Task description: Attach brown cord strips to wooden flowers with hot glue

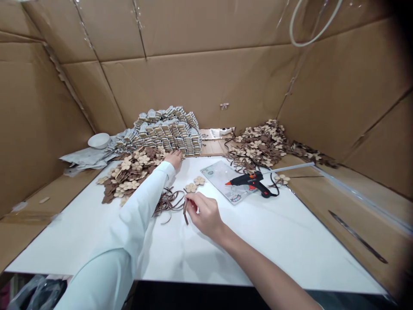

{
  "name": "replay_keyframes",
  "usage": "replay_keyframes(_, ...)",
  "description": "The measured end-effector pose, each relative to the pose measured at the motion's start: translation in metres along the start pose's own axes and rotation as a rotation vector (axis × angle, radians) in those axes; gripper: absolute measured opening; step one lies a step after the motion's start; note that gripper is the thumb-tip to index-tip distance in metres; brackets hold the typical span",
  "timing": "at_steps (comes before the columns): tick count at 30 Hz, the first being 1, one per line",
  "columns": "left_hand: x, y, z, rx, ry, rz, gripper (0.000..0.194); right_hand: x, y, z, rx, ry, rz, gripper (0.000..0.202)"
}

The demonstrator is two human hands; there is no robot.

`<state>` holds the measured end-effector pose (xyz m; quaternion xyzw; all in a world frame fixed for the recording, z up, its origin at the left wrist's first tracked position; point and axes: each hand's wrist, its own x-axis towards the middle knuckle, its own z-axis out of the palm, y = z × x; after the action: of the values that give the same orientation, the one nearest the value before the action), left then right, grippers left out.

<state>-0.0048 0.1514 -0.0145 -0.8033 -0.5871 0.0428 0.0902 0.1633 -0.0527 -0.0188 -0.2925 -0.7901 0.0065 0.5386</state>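
Note:
My right hand (206,213) pinches a short brown strip (186,212) that hangs from between the thumb and fingers. Just beyond it, two beige felt flowers (191,187) lie on the white board (258,245). A tangle of thin brown strips (167,200) sits to the left of that hand. My left hand (174,159), in a pale sleeve, reaches to the right end of a heap of beige and brown flowers (129,172). Its fingers lie out over the edge of the heap, and their tips are partly hidden.
Stacked grey-edged pieces (171,131) stand behind the heap. A black glue gun (251,181) rests on a clear plastic sheet (219,174). More flowers with strips (258,144) pile at back right. A blade (358,237) lies right; a white bowl (99,140) is left. Cardboard walls surround the board.

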Motion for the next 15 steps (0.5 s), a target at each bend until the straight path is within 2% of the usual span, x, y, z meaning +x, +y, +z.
replay_keyframes(6,0.005,0.008,0.010,0.006,-0.042,0.085,0.049,0.001,0.000,-0.001,-0.024,0.003,-0.047,0.014)
replay_keyframes(10,-0.013,0.028,0.012,0.003,-0.023,0.216,0.053,0.000,-0.002,0.000,-0.027,-0.016,-0.034,0.016)
replay_keyframes(13,-0.032,0.043,0.011,-0.025,0.021,0.220,0.053,-0.001,-0.006,0.001,-0.008,-0.048,-0.043,0.016)
replay_keyframes(15,-0.044,0.051,0.010,-0.064,0.000,0.254,0.056,-0.002,-0.008,0.002,0.005,-0.067,-0.057,0.016)
